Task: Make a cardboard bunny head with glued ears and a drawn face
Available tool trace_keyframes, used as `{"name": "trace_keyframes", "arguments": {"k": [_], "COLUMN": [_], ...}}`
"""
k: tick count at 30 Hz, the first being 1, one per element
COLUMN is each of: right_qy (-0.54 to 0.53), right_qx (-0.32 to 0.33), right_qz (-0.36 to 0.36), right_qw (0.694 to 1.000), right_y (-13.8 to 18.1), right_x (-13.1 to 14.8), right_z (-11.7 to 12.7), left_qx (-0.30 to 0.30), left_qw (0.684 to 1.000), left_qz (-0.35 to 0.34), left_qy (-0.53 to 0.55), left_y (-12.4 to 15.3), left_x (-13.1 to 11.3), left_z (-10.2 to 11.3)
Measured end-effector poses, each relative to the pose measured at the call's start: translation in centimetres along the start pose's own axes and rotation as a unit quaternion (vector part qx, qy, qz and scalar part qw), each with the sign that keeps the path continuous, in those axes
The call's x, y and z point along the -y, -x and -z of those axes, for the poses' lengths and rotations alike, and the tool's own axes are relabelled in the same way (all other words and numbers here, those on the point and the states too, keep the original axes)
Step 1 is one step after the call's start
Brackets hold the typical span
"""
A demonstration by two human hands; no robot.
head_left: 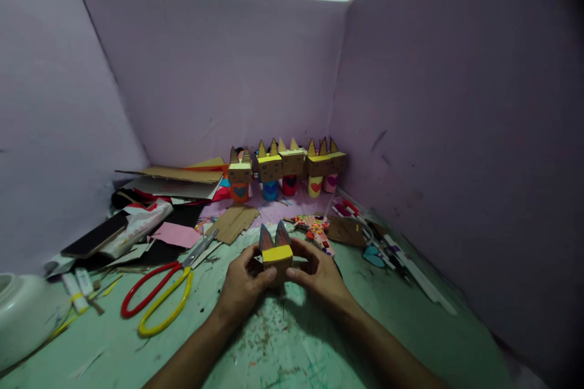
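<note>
A small cardboard box head (278, 262) with a yellow top and two pointed, dark-coloured ears is held upright just above the table, near the middle. My left hand (246, 279) grips its left side, thumb on the front. On the right side my right hand (319, 270) grips it too, its thumb also at the front. Behind my right hand lies a piece of flower-patterned paper (314, 228). Scissors (182, 270) with one red and one yellow handle lie open to the left of my left hand.
Several cardboard figures (270, 167) with ears and heart-marked bodies stand along the back wall. Stacked cardboard (171, 174) and a pink paper (176, 234) lie at the left. A white container (27, 310) stands front left. Markers and strips (396, 249) line the right wall (456, 134).
</note>
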State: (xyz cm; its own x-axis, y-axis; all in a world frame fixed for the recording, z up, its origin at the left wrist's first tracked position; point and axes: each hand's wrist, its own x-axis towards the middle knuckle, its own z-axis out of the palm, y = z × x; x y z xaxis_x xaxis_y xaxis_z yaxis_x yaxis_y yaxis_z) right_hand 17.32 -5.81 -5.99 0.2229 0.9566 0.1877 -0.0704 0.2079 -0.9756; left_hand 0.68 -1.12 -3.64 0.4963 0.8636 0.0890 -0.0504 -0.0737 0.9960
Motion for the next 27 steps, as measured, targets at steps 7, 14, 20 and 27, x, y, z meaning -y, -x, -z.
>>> {"name": "trace_keyframes", "arguments": {"k": [7,14,20,27], "right_qy": [0.083,0.101,0.018,-0.006], "right_qx": [-0.091,-0.102,-0.048,0.018], "right_qz": [0.102,0.116,0.0,-0.03], "right_qw": [0.987,0.983,0.999,0.999], "right_y": [0.3,0.4,0.2,0.5], "right_x": [0.6,0.5,0.4,0.9], "right_z": [0.2,0.2,-0.1,-0.5], "left_qx": [-0.002,-0.009,0.016,0.049], "left_qw": [1.0,1.0,0.999,0.997], "left_qz": [0.0,0.003,0.001,0.018], "left_qy": [0.01,0.01,0.028,0.059], "left_y": [-0.1,-0.1,-0.3,-0.1], "left_x": [0.3,0.1,0.3,0.4], "left_z": [0.1,0.1,0.1,-0.2]}}
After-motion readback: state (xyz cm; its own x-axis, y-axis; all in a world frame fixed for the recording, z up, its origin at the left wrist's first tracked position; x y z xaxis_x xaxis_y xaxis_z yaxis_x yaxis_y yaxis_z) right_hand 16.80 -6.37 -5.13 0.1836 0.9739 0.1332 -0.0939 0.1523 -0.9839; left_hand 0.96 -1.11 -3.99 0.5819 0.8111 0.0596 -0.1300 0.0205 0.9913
